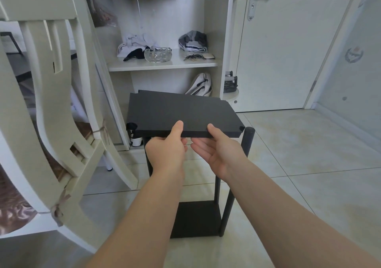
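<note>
My left grip [165, 151] and right grip [219, 152] pinched the near edge of the flat black rectangular board [181, 112], lying crosswise beyond them.

What I can't make out
The board [181, 113] hides my left grip's [166, 149] fingers and the rack's [195, 218] far legs; the small items [198, 56] on the shelf [162, 64] are too small to tell.

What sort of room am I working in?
Likely a home bedroom: an open wardrobe with clothes on its shelf, a white door, tiled floor. Left hand and right hand hold a black board.
</note>
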`<action>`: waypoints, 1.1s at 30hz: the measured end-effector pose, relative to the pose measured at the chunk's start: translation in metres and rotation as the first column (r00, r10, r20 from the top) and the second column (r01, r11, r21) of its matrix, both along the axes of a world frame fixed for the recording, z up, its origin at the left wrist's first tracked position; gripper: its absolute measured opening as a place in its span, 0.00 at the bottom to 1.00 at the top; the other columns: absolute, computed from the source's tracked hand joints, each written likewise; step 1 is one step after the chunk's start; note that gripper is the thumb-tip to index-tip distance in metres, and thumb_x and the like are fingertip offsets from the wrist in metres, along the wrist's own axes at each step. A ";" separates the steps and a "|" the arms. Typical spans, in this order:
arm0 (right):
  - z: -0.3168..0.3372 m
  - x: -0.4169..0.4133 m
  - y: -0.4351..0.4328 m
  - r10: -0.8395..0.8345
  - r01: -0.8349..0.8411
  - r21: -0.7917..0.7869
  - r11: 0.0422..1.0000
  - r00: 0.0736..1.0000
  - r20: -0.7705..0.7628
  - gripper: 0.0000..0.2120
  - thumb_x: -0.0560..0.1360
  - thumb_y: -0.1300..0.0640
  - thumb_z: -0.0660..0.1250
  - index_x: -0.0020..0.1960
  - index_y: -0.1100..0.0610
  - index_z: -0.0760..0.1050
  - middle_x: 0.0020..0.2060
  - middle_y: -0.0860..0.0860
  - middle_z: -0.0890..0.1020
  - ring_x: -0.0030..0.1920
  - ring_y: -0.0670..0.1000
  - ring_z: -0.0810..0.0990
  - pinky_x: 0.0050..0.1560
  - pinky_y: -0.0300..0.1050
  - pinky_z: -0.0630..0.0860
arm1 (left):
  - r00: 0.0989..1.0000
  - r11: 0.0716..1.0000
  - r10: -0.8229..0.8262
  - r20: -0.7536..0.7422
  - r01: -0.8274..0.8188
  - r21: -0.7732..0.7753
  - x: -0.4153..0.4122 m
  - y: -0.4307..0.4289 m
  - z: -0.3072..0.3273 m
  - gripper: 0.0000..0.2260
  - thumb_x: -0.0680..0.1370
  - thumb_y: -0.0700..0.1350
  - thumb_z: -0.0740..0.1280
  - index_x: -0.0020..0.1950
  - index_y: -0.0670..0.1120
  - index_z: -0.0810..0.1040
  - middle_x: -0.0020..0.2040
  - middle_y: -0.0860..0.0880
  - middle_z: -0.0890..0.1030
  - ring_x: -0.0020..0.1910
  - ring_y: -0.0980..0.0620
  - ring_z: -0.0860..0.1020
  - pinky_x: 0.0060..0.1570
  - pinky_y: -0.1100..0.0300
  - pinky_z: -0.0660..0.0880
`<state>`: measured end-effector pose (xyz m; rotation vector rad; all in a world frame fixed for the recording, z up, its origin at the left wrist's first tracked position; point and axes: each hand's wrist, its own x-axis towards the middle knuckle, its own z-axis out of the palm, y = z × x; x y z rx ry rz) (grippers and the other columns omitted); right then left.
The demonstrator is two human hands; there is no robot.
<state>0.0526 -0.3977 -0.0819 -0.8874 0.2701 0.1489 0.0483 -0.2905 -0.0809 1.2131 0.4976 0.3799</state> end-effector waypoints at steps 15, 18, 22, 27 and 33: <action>-0.008 0.002 -0.016 -0.091 0.089 -0.028 0.996 0.993 -0.075 0.10 0.80 0.60 0.70 0.57 0.65 0.76 0.46 0.66 0.85 0.42 0.59 0.88 0.35 0.47 0.84 | 0.996 0.996 -0.059 -0.063 0.054 -0.074 0.010 -0.016 -0.010 0.12 0.75 0.48 0.76 0.54 0.44 0.81 0.46 0.47 0.85 0.40 0.52 0.83 0.39 0.59 0.82; -0.009 0.004 -0.022 -0.107 0.103 -0.057 0.993 0.991 -0.086 0.09 0.80 0.60 0.70 0.56 0.65 0.76 0.48 0.66 0.84 0.42 0.59 0.88 0.36 0.48 0.85 | 0.992 0.992 -0.086 -0.089 0.076 -0.104 0.014 -0.021 -0.013 0.12 0.75 0.48 0.76 0.53 0.44 0.80 0.48 0.47 0.85 0.41 0.53 0.84 0.38 0.61 0.81; -0.012 0.005 -0.029 -0.127 0.121 -0.074 0.990 0.987 -0.093 0.09 0.80 0.60 0.70 0.55 0.64 0.76 0.48 0.66 0.84 0.43 0.59 0.88 0.37 0.49 0.85 | 0.988 0.989 -0.107 -0.112 0.095 -0.111 0.018 -0.027 -0.018 0.12 0.75 0.49 0.76 0.51 0.44 0.79 0.48 0.46 0.84 0.42 0.52 0.84 0.42 0.59 0.83; -0.017 0.006 -0.040 -0.163 0.155 -0.083 0.984 0.983 -0.090 0.09 0.80 0.60 0.70 0.57 0.63 0.76 0.44 0.63 0.86 0.44 0.59 0.88 0.38 0.49 0.85 | 0.977 0.974 -0.183 -0.109 0.165 -0.157 0.018 -0.036 -0.020 0.11 0.75 0.48 0.75 0.52 0.44 0.79 0.50 0.46 0.84 0.44 0.52 0.84 0.43 0.60 0.82; -0.021 0.007 -0.039 -0.155 0.145 -0.111 0.983 0.985 -0.080 0.10 0.80 0.60 0.70 0.58 0.65 0.76 0.44 0.63 0.86 0.44 0.60 0.88 0.38 0.49 0.85 | 0.963 0.956 -0.228 -0.146 0.193 -0.219 0.019 -0.031 -0.022 0.13 0.75 0.47 0.76 0.55 0.43 0.79 0.49 0.45 0.85 0.45 0.51 0.85 0.47 0.58 0.83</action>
